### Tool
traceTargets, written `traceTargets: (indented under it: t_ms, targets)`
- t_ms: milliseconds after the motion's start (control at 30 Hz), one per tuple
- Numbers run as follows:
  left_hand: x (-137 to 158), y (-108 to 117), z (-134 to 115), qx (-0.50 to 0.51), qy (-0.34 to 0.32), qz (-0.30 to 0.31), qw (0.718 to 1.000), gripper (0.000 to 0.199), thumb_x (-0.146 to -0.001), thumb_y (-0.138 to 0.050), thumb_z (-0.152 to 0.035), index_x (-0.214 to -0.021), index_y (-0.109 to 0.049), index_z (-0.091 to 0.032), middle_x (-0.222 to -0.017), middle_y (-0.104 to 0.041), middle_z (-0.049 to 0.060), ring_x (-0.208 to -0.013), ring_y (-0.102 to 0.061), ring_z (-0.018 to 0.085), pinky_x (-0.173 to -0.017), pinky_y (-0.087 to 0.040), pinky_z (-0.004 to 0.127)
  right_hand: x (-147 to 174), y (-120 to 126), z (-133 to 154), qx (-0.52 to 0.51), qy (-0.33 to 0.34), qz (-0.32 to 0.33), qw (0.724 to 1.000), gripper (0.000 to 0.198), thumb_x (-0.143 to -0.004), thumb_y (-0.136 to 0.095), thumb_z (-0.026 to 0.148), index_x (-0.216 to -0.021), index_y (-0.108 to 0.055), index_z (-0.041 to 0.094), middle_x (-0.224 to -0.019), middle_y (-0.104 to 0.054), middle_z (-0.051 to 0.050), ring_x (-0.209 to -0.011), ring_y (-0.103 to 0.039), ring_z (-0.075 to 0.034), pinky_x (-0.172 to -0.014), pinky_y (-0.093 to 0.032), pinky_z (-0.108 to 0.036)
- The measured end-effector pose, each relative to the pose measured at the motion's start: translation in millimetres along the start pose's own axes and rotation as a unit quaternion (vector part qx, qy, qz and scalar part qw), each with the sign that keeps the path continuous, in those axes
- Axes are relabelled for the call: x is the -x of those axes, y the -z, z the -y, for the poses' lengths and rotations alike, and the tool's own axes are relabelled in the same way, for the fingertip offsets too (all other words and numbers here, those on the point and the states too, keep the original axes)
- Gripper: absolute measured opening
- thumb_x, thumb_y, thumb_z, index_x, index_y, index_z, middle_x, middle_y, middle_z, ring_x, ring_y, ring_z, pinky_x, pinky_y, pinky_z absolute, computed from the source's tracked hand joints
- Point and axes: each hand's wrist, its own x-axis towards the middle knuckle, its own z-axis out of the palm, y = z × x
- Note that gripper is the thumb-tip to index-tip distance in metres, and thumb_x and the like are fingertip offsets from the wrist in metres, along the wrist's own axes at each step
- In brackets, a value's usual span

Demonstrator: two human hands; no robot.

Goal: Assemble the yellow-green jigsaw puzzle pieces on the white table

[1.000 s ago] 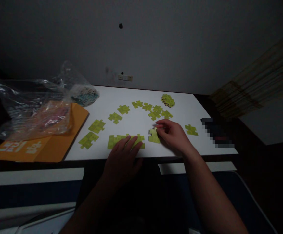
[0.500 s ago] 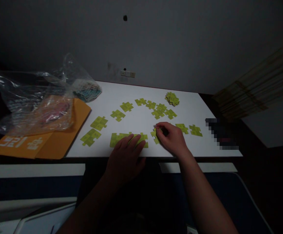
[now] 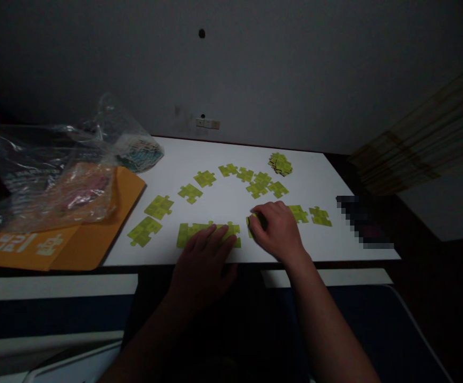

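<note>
A joined strip of yellow-green jigsaw puzzle pieces [image 3: 184, 235] lies near the table's front edge. My left hand [image 3: 203, 263] rests over it with fingers stretched out, hiding part of its middle. Just right of the strip, a single puzzle piece [image 3: 251, 226] is pinched between the thumb and fingers of my right hand [image 3: 277, 229]; most of that piece is covered. A small gap separates it from the strip's right end. More loose pieces [image 3: 190, 193] form an arc behind both hands, and others [image 3: 320, 216] lie to the right.
A pile of green pieces [image 3: 280, 164] sits at the back right of the white table [image 3: 223, 199]. On the left are an orange envelope [image 3: 125, 199] and a clear plastic bag [image 3: 91, 186]. Another bag of pieces [image 3: 141, 153] stands behind them. A blurred dark object [image 3: 362, 223] is at the right edge.
My right hand has curled further over the puzzle piece, covering more of it. My left hand stays on the strip. The whole view has shifted slightly.
</note>
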Motion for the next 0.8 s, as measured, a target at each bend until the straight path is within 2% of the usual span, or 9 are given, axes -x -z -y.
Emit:
traceTargets:
  t_ms: [167,367,467,567,667,800]
  targets:
    - [0,-1,0,0.001,-0.005,-0.010,1.000,0.057,-0.097,-0.076,-0.033,-0.152,-0.068,-0.023,-0.164,-0.067,0.012,-0.150,-0.060,0.041,-0.121,-0.052,0.060,0,2,4,0.024,0.023,0.026,0.999,0.018,-0.107,-0.064,0.037,-0.102,-0.076,0.024,-0.099,-0.078,-0.011,-0.100,-0.062,-0.033,-0.088,-0.041,-0.047]
    - [1,-2,1,0.011,-0.006,-0.010,1.000,0.059,-0.097,-0.078,-0.033,-0.154,-0.066,-0.022,-0.164,-0.067,0.014,-0.152,-0.059,0.042,-0.121,-0.053,0.062,1,3,5,0.027,0.019,0.013,0.999,0.020,-0.107,-0.063,0.037,-0.092,-0.069,0.026,-0.091,-0.074,-0.009,-0.094,-0.060,-0.032,-0.084,-0.039,-0.046]
    - [2,-3,2,0.011,-0.004,-0.009,1.000,0.059,-0.097,-0.078,-0.033,-0.154,-0.065,-0.022,-0.165,-0.066,0.014,-0.153,-0.058,0.041,-0.122,-0.053,0.061,0,3,5,0.028,0.023,0.018,0.999,0.025,-0.110,-0.059,0.036,-0.089,-0.068,0.026,-0.090,-0.073,-0.009,-0.094,-0.059,-0.031,-0.084,-0.039,-0.046]
    - [1,-3,2,0.010,-0.006,-0.006,1.000,0.059,-0.097,-0.079,-0.036,-0.153,-0.065,-0.023,-0.164,-0.066,0.014,-0.152,-0.059,0.041,-0.121,-0.053,0.061,-1,5,4,0.020,0.031,0.018,0.999,0.022,-0.108,-0.058,0.030,-0.090,-0.070,0.025,-0.092,-0.075,-0.009,-0.095,-0.060,-0.031,-0.085,-0.040,-0.046]
    - [1,-3,2,0.011,-0.009,-0.005,1.000,0.060,-0.097,-0.080,-0.036,-0.153,-0.065,-0.022,-0.164,-0.067,0.015,-0.151,-0.060,0.042,-0.121,-0.054,0.062,3,10,5,0.001,0.036,-0.013,0.999,0.020,-0.103,-0.058,0.025,-0.092,-0.073,0.026,-0.093,-0.077,-0.009,-0.095,-0.063,-0.032,-0.086,-0.041,-0.047]
    - [1,-3,1,0.011,-0.009,-0.010,1.000,0.059,-0.097,-0.079,-0.036,-0.153,-0.065,-0.021,-0.164,-0.067,0.015,-0.149,-0.061,0.042,-0.120,-0.055,0.063,26,18,9,-0.029,0.035,-0.070,0.996,0.020,-0.102,-0.058,0.024,-0.094,-0.075,0.026,-0.094,-0.081,-0.009,-0.093,-0.067,-0.032,-0.085,-0.044,-0.048]
